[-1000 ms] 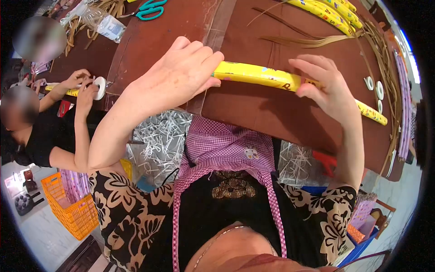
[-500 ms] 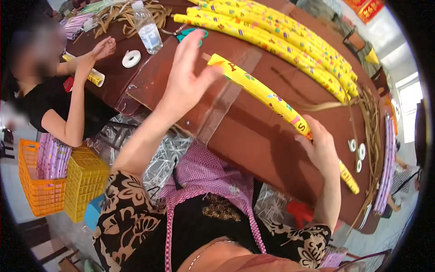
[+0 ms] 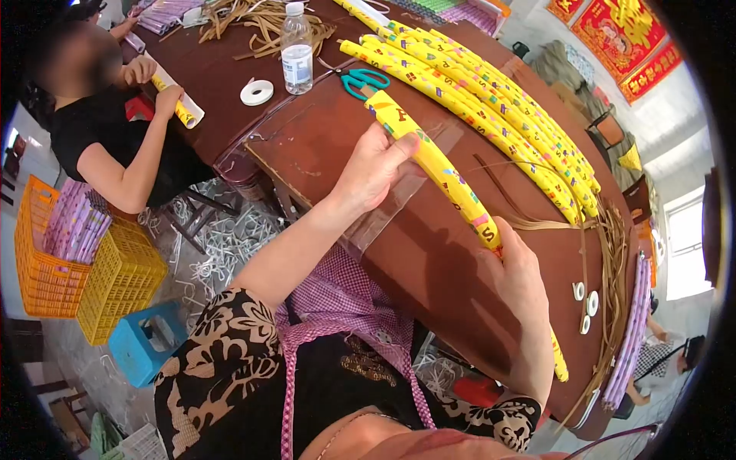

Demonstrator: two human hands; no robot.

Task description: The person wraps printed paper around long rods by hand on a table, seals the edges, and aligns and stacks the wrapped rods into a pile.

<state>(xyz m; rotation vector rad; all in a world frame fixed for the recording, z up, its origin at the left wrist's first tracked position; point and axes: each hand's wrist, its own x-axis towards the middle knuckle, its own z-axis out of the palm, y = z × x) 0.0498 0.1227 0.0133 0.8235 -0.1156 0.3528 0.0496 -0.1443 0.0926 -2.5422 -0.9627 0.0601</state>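
Note:
Across the brown table, I hold a long, thin yellow roll (image 3: 441,165) printed with coloured letters and small pictures. My left hand (image 3: 374,167) is closed around it near its far end, thumb on top. Farther down, my right hand (image 3: 520,274) grips the same roll, whose near end shows beyond my wrist. A brown strip-like tip is at the far end. Just past that end lie teal-handled scissors (image 3: 366,80). Several similar yellow rolls (image 3: 491,96) lie in a bundle on the table's far side.
At left, a co-worker (image 3: 115,146) holds a yellow sheet. A bottle (image 3: 297,61) and white tape roll (image 3: 257,93) stand nearby. Brown strips (image 3: 613,261) and small tape rolls (image 3: 591,303) lie at right. Orange (image 3: 50,268) and yellow crates (image 3: 123,276) and a blue stool (image 3: 146,345) are on the floor.
My left hand was open beside the roll's far end and now grips the roll. The view has shifted. The co-worker's hands now both hold the yellow sheet.

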